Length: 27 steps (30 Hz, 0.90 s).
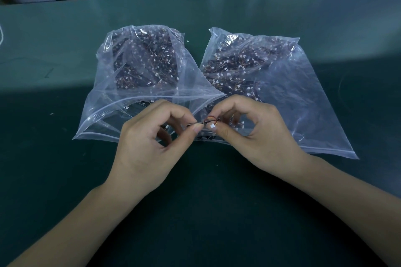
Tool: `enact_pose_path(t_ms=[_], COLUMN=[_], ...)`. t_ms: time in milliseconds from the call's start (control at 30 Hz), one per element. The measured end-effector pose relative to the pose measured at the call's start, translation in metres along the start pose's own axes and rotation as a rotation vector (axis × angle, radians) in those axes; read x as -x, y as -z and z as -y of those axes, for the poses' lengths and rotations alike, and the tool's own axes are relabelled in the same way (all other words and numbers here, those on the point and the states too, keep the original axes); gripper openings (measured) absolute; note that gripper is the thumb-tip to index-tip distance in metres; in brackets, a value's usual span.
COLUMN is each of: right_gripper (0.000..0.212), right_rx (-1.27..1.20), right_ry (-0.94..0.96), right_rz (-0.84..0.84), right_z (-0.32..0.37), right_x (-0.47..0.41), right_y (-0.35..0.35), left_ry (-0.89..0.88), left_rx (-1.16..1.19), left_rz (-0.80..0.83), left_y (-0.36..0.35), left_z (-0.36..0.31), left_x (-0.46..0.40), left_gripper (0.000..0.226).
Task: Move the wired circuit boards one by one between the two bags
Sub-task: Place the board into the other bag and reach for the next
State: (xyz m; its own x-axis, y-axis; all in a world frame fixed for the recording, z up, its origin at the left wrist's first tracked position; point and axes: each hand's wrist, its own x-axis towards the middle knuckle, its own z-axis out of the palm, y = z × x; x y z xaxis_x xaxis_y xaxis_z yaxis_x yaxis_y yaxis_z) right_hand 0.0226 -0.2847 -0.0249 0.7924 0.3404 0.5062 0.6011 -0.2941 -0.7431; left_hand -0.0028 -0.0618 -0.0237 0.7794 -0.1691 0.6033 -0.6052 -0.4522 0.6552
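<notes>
Now we pinch one wired circuit board [200, 124] between left hand [152, 143] and right hand [251, 134], its long axis lying nine-to-three, both grips clamped on it.

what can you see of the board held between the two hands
The board is small, thin and dark, seen nearly edge-on, so its face cannot be read. A short red and orange wire loops up from its right end to a little white connector. It is held level above the table, in front of the mouths of the two clear bags. The left hand pinches its left end between thumb and forefinger; the right hand pinches the wire end. Nothing else touches it.
</notes>
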Motion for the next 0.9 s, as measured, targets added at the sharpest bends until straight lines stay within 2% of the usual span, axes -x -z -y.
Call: enact_pose_path(t_ms=[133, 233, 333, 467, 733, 900], right_gripper=[0.035, 0.036, 0.026, 0.025, 0.024, 0.026], right_rx=[0.333, 0.494, 0.461, 0.386, 0.339, 0.332], right_ry=[0.038, 0.045, 0.041, 0.037, 0.054, 0.033], right_rz=[0.059, 0.107, 0.064, -0.034, -0.060, -0.046], right_z=[-0.006, -0.008, -0.006, -0.004, 0.000, 0.001], right_x=[0.000, -0.002, -0.003, -0.003, 0.000, 0.000], right_y=[0.004, 0.006, 0.008, 0.010, 0.007, 0.005], left_ry=[0.048, 0.033, -0.039, -0.102, -0.180, -0.243], left_rx=[-0.041, -0.060, -0.083, -0.197, -0.527, -0.664], left_rz=[-0.090, -0.067, 0.009, 0.106, 0.013, 0.138], left_y=[0.002, 0.003, 0.004, 0.004, -0.004, -0.005], left_z=[0.003, 0.001, 0.000, 0.006, 0.012, 0.017], left_x=[-0.001, -0.002, -0.001, 0.000, -0.002, -0.002], left_gripper=[0.005, 0.004, 0.005, 0.007, 0.019, 0.006])
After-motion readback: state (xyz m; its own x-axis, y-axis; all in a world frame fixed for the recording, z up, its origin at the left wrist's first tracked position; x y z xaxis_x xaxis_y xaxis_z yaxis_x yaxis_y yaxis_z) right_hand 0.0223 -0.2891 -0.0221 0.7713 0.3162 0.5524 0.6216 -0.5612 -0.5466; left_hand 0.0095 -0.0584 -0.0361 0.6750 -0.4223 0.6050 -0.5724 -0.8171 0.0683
